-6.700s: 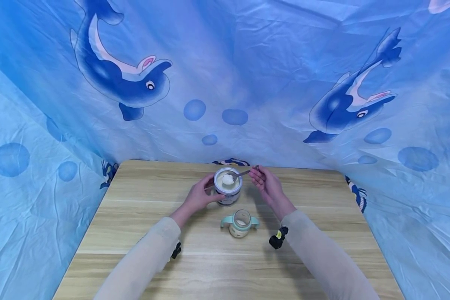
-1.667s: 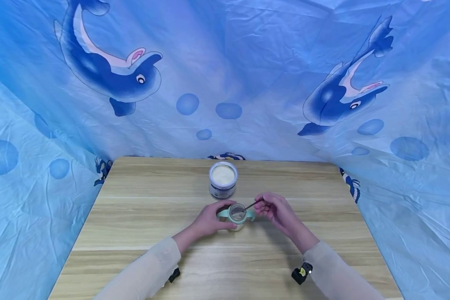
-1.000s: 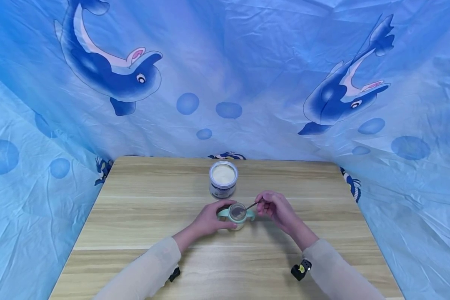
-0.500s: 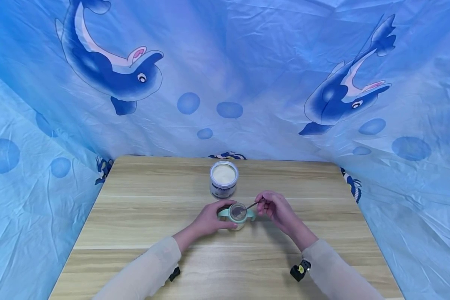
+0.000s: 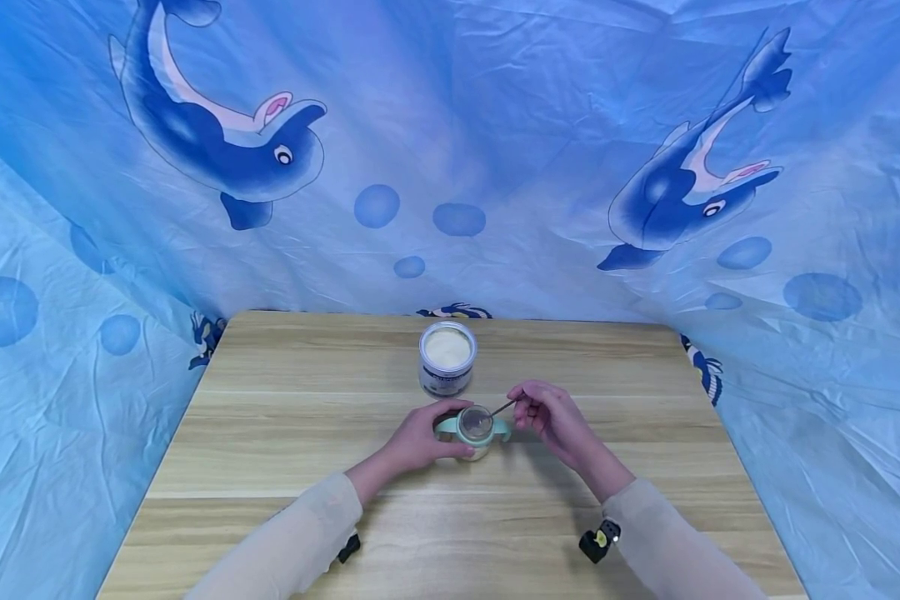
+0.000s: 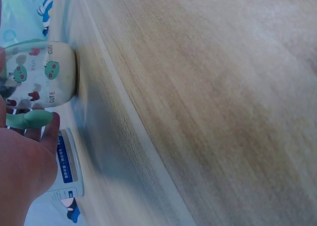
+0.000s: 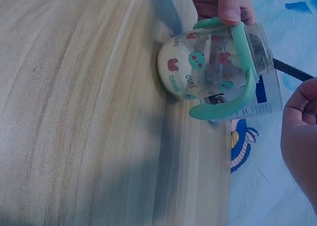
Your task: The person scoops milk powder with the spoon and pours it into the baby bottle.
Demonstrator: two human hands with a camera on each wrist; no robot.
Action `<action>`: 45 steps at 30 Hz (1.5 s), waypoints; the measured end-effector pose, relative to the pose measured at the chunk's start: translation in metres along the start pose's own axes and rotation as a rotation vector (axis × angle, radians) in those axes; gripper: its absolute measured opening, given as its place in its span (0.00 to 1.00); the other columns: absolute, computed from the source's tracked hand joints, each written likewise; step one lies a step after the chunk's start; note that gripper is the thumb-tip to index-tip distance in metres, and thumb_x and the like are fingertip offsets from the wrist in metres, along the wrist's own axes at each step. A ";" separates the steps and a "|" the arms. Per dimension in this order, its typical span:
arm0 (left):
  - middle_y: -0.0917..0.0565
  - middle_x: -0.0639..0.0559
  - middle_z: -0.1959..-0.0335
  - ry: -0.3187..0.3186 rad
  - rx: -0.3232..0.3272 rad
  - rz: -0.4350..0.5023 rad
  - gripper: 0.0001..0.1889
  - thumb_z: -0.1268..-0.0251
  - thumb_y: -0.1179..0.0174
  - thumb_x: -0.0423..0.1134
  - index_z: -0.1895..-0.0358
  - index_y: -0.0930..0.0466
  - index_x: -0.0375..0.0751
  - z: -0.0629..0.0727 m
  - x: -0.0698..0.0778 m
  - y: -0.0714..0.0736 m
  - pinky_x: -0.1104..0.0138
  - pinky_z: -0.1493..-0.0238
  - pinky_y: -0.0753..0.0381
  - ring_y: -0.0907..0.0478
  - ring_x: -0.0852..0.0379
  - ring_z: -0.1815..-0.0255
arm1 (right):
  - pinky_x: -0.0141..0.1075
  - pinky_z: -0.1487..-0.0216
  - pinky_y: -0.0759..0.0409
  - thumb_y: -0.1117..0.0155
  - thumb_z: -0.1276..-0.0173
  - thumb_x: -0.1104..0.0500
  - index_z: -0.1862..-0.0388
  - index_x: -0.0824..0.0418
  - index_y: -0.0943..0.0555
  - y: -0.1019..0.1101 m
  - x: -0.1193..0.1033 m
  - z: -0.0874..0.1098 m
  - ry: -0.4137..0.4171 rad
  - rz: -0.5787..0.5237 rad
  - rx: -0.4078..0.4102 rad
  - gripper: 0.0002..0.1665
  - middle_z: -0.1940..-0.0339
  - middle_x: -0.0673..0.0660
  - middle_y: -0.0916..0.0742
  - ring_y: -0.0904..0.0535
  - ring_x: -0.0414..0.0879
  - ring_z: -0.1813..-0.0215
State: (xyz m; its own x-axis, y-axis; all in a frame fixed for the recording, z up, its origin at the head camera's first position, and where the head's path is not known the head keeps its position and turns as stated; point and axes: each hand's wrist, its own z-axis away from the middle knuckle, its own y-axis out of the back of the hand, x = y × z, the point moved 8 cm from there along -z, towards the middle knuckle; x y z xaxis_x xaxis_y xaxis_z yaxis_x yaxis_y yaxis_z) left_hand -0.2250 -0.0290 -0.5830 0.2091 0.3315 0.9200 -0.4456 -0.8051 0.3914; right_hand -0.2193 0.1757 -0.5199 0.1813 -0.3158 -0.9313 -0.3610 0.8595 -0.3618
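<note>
I see the left hand (image 5: pixel 423 437) gripping a clear, mint-handled bottle (image 7: pixel 198 62), the right hand (image 5: pixel 551 421) pinching a thin dark spoon (image 5: pixel 503 407), seemingly inside; a round white-and-blue can (image 5: pixel 447 375) stands farther off.

Three views faced the bottle (image 7: pixel 210 65).
The head view looked forward and down from high on its near side, farthest away; the wrist views, closer and turned sideways, looked low from its near left and near right, both catching the can (image 5: pixel 445 384) beyond.
</note>
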 end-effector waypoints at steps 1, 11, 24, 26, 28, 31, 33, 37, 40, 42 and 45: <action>0.15 0.65 0.37 0.000 0.000 -0.002 0.37 0.47 0.15 0.50 0.31 0.19 0.59 0.000 0.000 0.000 0.54 0.26 0.25 0.21 0.57 0.33 | 0.27 0.63 0.14 0.54 0.13 0.61 0.56 0.58 0.12 0.000 0.000 0.000 -0.004 -0.002 0.006 0.21 0.70 0.48 0.12 0.17 0.38 0.69; 0.15 0.66 0.37 -0.011 0.001 0.001 0.37 0.46 0.16 0.51 0.31 0.19 0.61 0.000 -0.001 0.000 0.53 0.26 0.25 0.21 0.56 0.33 | 0.26 0.62 0.13 0.50 0.12 0.59 0.56 0.58 0.12 0.001 0.002 -0.002 0.004 -0.007 0.044 0.19 0.69 0.48 0.11 0.16 0.37 0.67; 0.15 0.67 0.37 -0.012 0.001 -0.012 0.37 0.46 0.16 0.52 0.31 0.19 0.62 0.000 -0.001 0.000 0.53 0.26 0.25 0.21 0.57 0.33 | 0.26 0.63 0.14 0.40 0.19 0.64 0.59 0.54 0.14 0.009 0.008 0.000 -0.057 0.053 0.164 0.10 0.70 0.48 0.13 0.17 0.36 0.68; 0.15 0.67 0.37 -0.009 -0.001 -0.013 0.37 0.46 0.16 0.52 0.31 0.19 0.62 0.000 -0.001 0.000 0.53 0.26 0.25 0.21 0.58 0.33 | 0.26 0.63 0.14 0.40 0.19 0.64 0.59 0.54 0.13 0.009 0.008 0.000 -0.056 0.052 0.161 0.10 0.70 0.48 0.13 0.17 0.36 0.67; 0.15 0.67 0.37 -0.010 -0.001 -0.012 0.37 0.46 0.16 0.52 0.31 0.19 0.62 0.000 -0.001 0.000 0.53 0.26 0.25 0.21 0.58 0.33 | 0.26 0.63 0.14 0.40 0.18 0.64 0.58 0.54 0.12 0.008 0.008 0.000 -0.053 0.052 0.158 0.11 0.70 0.48 0.12 0.17 0.36 0.67; 0.15 0.67 0.37 -0.011 -0.002 -0.012 0.37 0.46 0.16 0.52 0.31 0.19 0.61 0.000 -0.001 0.000 0.54 0.26 0.25 0.21 0.58 0.33 | 0.26 0.64 0.14 0.40 0.18 0.63 0.56 0.54 0.11 0.008 0.007 -0.001 -0.044 0.061 0.157 0.11 0.70 0.48 0.12 0.17 0.36 0.67; 0.15 0.66 0.37 -0.012 -0.003 -0.014 0.37 0.46 0.16 0.52 0.30 0.19 0.61 0.000 -0.001 -0.001 0.54 0.26 0.25 0.21 0.58 0.32 | 0.26 0.64 0.14 0.40 0.18 0.62 0.55 0.54 0.10 0.008 0.007 -0.001 -0.037 0.069 0.156 0.12 0.70 0.48 0.12 0.17 0.36 0.67; 0.15 0.64 0.36 -0.015 -0.005 -0.017 0.37 0.45 0.17 0.52 0.30 0.20 0.60 0.000 -0.002 -0.001 0.53 0.26 0.25 0.21 0.57 0.32 | 0.26 0.64 0.14 0.40 0.18 0.62 0.53 0.54 0.10 0.008 0.005 -0.001 -0.017 0.092 0.161 0.12 0.70 0.48 0.12 0.17 0.37 0.67; 0.15 0.64 0.36 -0.019 -0.008 -0.014 0.37 0.45 0.17 0.52 0.30 0.20 0.60 0.000 -0.002 -0.001 0.53 0.26 0.24 0.21 0.56 0.32 | 0.26 0.64 0.14 0.40 0.18 0.63 0.52 0.54 0.09 0.008 0.003 0.000 -0.005 0.103 0.163 0.12 0.70 0.49 0.13 0.17 0.37 0.67; 0.15 0.65 0.36 -0.019 -0.009 -0.013 0.37 0.45 0.16 0.52 0.30 0.20 0.60 0.000 -0.002 -0.001 0.53 0.26 0.24 0.21 0.57 0.33 | 0.26 0.64 0.15 0.41 0.18 0.63 0.51 0.54 0.09 0.008 0.001 0.000 0.000 0.105 0.165 0.13 0.71 0.49 0.13 0.18 0.37 0.68; 0.15 0.64 0.36 -0.024 -0.008 -0.014 0.37 0.45 0.17 0.52 0.30 0.20 0.60 0.001 -0.002 -0.001 0.53 0.27 0.23 0.21 0.56 0.33 | 0.26 0.66 0.16 0.42 0.18 0.64 0.47 0.57 0.09 0.010 -0.001 0.001 0.011 0.116 0.169 0.15 0.73 0.49 0.14 0.19 0.38 0.70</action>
State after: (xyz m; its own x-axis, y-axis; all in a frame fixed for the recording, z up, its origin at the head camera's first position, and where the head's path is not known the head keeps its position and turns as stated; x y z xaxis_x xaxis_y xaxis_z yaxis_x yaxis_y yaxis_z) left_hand -0.2245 -0.0292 -0.5851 0.2362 0.3304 0.9138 -0.4496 -0.7966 0.4042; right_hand -0.2225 0.1848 -0.5222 0.1371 -0.2141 -0.9672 -0.2196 0.9455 -0.2404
